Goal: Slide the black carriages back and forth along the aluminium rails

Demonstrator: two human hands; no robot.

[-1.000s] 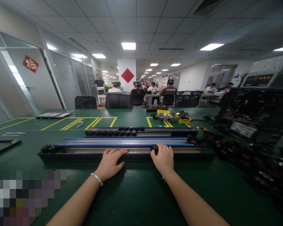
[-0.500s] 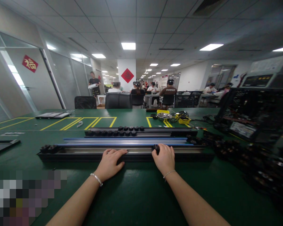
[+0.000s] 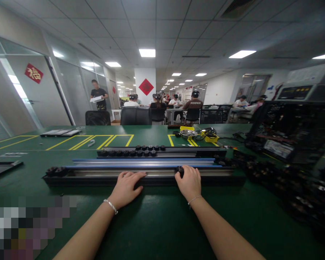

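A long black and silver rail [image 3: 97,174] lies across the green table in front of me. My left hand [image 3: 126,187] rests flat on its near edge, fingers stretched out to the right. My right hand [image 3: 189,182] is curled over the rail, its fingers closed round a small black roller [image 3: 179,169] that sits in the rail's channel. Two black rollers [image 3: 53,169] sit at the rail's left end. A second rail [image 3: 162,152] lies behind, carrying a row of several black rollers [image 3: 141,151]. A blue-edged silver rail [image 3: 143,162] lies between them.
A heap of black parts [image 3: 281,180] and an open black machine [image 3: 292,130] fill the right side. A metal bowl [image 3: 189,133] and yellow box stand at the back. A dark tray [image 3: 2,167] lies at the left. People sit at desks beyond; one person walks at the back left.
My hands have hardly moved; the right hand shifted slightly to the right on the rail. The person in the background has walked further left.
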